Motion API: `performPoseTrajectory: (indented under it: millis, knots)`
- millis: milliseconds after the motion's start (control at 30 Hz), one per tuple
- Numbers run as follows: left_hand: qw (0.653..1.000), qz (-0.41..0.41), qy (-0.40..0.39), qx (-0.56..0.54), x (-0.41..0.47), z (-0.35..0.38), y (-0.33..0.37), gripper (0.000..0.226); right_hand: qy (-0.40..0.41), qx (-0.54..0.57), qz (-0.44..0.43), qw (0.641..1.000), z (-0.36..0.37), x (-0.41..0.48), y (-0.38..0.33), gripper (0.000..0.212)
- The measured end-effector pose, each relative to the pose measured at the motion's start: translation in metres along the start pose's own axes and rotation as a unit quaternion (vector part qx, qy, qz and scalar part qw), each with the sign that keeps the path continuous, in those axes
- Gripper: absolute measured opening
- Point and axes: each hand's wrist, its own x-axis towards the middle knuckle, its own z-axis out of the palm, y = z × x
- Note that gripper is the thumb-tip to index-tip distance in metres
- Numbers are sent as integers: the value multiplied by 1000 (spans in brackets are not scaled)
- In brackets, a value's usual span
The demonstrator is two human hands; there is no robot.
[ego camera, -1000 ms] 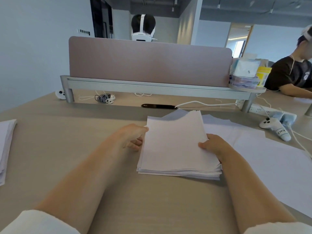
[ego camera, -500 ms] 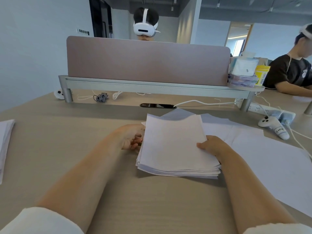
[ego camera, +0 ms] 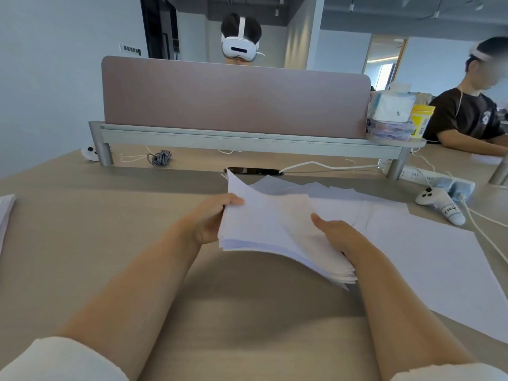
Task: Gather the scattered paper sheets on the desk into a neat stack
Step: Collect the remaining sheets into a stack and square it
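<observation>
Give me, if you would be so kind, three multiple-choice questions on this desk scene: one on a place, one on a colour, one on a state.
1. Where does the white controller lie?
A) on the floor
B) on the desk, beside the loose sheets
C) on a chair

2. What colour is the tub on the divider shelf?
A) yellow
B) red
C) black

3. How is the paper stack?
A) flat and untouched
B) rolled into a tube
C) gripped by the left hand and right hand, tilted

Answers:
1 B: it rests on the desk just past the sheets' far right corner.
2 A: its lid and body are yellow.
3 C: a hand holds each side edge, and the stack slopes.
</observation>
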Motion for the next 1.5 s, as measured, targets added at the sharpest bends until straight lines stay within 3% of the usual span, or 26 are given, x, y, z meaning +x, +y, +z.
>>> performPoseTrajectory:
  millis: [100, 167, 233, 367, 467, 567, 667, 767, 867, 1033, 1133, 1200, 1233, 1267, 1333, 1400, 1433, 1500]
  knots:
    - [990, 74, -9, -123, -6, -5, 9, 18, -29, 46, 9, 998, 5, -4, -5, 50]
    - [963, 134, -74, -221, -7, -9, 13, 31, -32, -9, 16, 999, 12, -2, -9, 38]
    - [930, 180, -117, -298, -8, -8, 18, 29, -39, -61, 22, 997, 15, 0, -7, 41]
    - [889, 264, -179, -327, -13, 0, 35, 49, -57, -144, -38, 987, 12, -8, -11, 4]
    - [882, 290, -209, -306, -19, 9, 51, 38, -59, -248, -62, 965, 9, -16, -17, 42]
    - [868, 314, -227, -311, -27, 22, 69, 22, -56, -293, -82, 951, 13, -21, -26, 45]
    - [879, 322, -166, -309, -30, 40, 84, 24, -58, -318, -112, 940, 22, -19, -31, 44]
    - [901, 312, -106, -282, -26, 53, 89, 14, -78, -278, -151, 945, 31, -20, -31, 41]
    - [917, 298, -74, -255, -21, 58, 87, 21, -98, -255, -158, 949, 34, -17, -27, 41]
    - [932, 281, -77, -214, -18, 52, 83, 19, -135, -249, -148, 948, 23, -15, -23, 40]
    - [941, 285, -80, -166, -14, 42, 78, 23, -134, -249, -145, 948, 17, -11, -19, 26]
    - [950, 269, -64, -142, -13, 30, 71, 28, -75, -165, -131, 975, 19, -9, -17, 15]
    - [956, 255, -49, -134, -10, 20, 65, 31, -66, -38, -90, 993, 19, -7, -15, 17]
    - [961, 246, -37, -123, -8, 8, 58, 33, -87, 146, -37, 985, 18, -7, -15, 24]
    - [968, 229, -8, -106, -4, -13, 41, 41, -188, 443, 38, 876, 15, -8, -15, 46]
    - [979, 189, 42, -57, -1, -27, 26, 47, -243, 517, 39, 820, 16, -7, -14, 65]
    - [983, 171, 68, -29, 0, -32, 20, 35, -244, 516, 29, 821, 18, -7, -13, 70]
    - [986, 117, 108, 39, 1, -39, 10, 14, -195, 479, 17, 856, 24, -7, -15, 60]
